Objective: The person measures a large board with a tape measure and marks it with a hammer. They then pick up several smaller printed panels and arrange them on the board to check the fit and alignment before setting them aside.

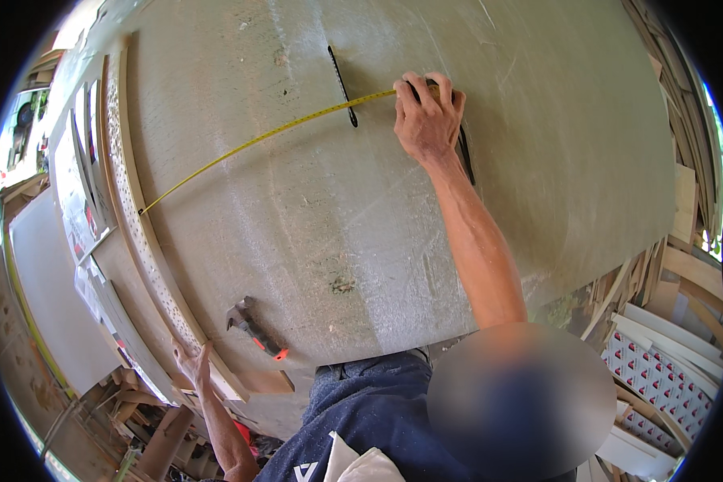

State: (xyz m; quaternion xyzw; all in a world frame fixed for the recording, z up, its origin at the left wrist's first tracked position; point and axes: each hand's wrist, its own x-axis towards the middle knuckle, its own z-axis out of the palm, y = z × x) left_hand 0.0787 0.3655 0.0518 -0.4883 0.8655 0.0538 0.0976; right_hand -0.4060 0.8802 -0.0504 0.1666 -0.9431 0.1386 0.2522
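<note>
My right hand (428, 120) is closed over a tape measure whose case is mostly hidden under the fingers. From it the yellow tape blade (257, 142) runs left across the board-topped table (538, 201). The blade's end lies by the long pale strip of wood (136, 181) on the left. Around the near part of this strip my left hand (193, 365) is closed, thumb and fingers on either side. Beneath the blade lies a slim black stick-like tool (339, 76). A hammer (255, 329) with a dark and red handle rests near the front edge.
A dark narrow object (466, 153) sticks out beside my right wrist. Framed panels (80, 169) stand along the left, next to a white sheet (52, 289). Timber offcuts (687, 201) and a patterned white-and-red sheet (651, 373) are piled on the right.
</note>
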